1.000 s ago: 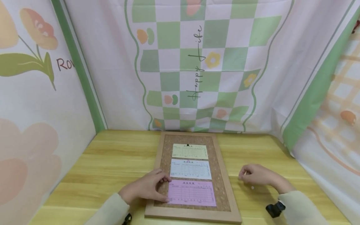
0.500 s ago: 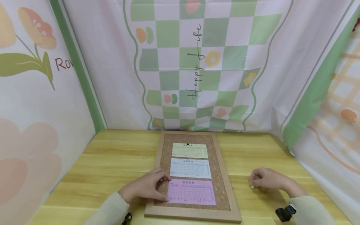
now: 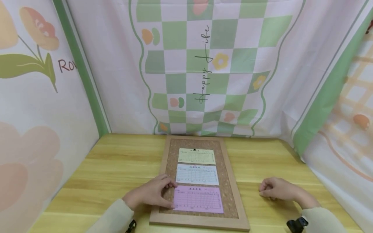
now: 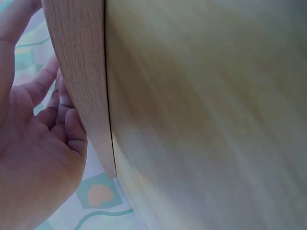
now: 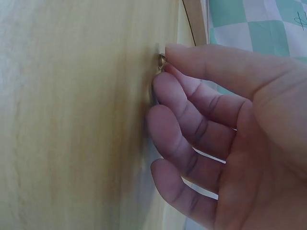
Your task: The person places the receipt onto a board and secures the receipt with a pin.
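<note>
A framed cork board [image 3: 230,194] lies on the table, bearing a yellow form slip [image 3: 196,157], a blue one [image 3: 197,174] and a pink one [image 3: 198,199], one below another. My left hand [image 3: 151,193] rests over the board's left frame, thumb and forefinger spread at the pink slip's left corners. Right of the board, my right hand [image 3: 278,188] is low over the table. Its thumb and forefinger pinch a small push pin [image 5: 161,61]; only a brassy metal bit shows in the right wrist view. The other fingers are loosely curled.
A black pin [image 3: 194,149] sits at the top of the yellow slip. The wooden table [image 3: 116,161] extends on both sides of the board. A green-and-white checked cloth [image 3: 198,71] hangs behind it, with printed cloths at left and right.
My right hand has moved right and slightly nearer to me, over a small white thing on the table, which now no longer shows there. My left hand has stayed at the pink slip.
</note>
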The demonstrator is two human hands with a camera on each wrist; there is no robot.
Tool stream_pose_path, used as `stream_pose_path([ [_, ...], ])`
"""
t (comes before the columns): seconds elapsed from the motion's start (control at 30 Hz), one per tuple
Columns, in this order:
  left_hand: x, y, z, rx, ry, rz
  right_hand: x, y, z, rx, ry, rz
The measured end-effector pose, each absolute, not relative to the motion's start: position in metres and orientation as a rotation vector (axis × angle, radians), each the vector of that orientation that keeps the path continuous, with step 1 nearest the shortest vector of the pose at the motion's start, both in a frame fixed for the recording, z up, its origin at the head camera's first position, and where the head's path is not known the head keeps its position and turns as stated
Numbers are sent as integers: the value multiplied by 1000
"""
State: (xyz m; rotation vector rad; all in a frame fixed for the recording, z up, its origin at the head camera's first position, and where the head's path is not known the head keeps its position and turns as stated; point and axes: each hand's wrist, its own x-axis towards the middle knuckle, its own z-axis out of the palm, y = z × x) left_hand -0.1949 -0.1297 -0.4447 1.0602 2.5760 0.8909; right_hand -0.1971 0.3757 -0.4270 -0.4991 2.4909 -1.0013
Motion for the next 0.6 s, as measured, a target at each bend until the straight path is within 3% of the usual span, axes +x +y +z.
stream_pose_path([
  [0.6,-195,-129,-444,1067,2577,882,-196,369,-429,-505,2595,-952],
])
